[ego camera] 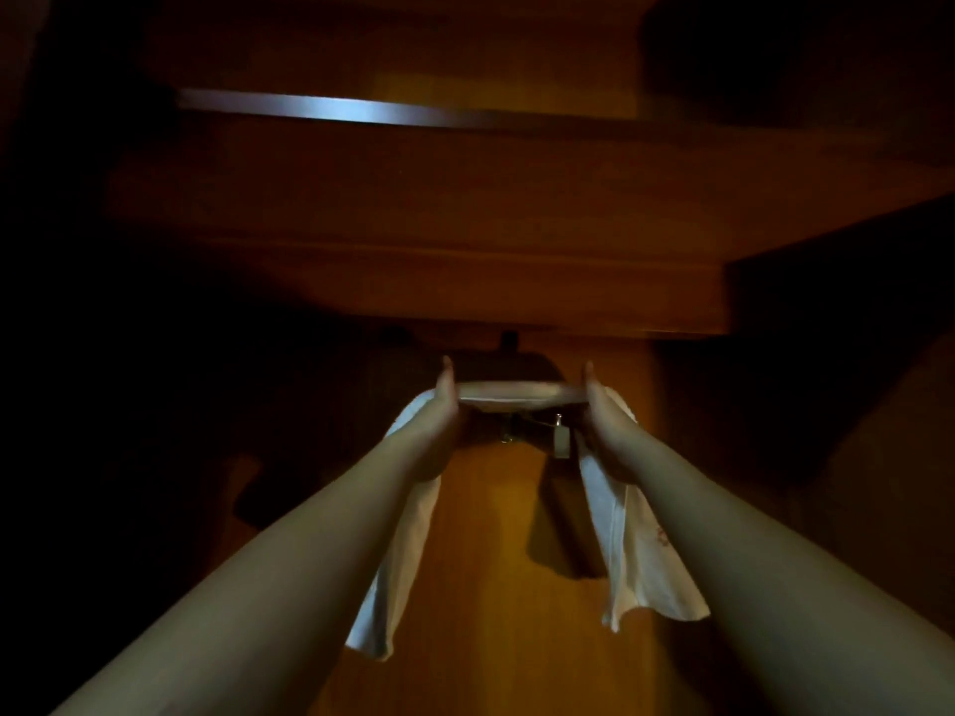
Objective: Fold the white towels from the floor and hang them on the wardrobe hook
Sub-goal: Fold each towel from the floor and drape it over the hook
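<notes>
I look up into a dim wooden wardrobe. Both my arms are raised. My left hand (443,405) and my right hand (602,410) hold a white towel (517,394) stretched flat between them. Its two ends hang down along the outer sides of my forearms, one on the left (398,560) and one on the right (635,550). Just behind and above the stretched part sits a dark hook (509,341) under a shelf, with a dark hanger (496,365) on it. My fingers are mostly hidden by the cloth.
A wooden shelf (465,281) juts out right above the hook. A metal rail (362,110) runs higher up. Metal clips (559,431) dangle below the hanger. The wardrobe's back panel (496,560) is lit; both sides are in deep shadow.
</notes>
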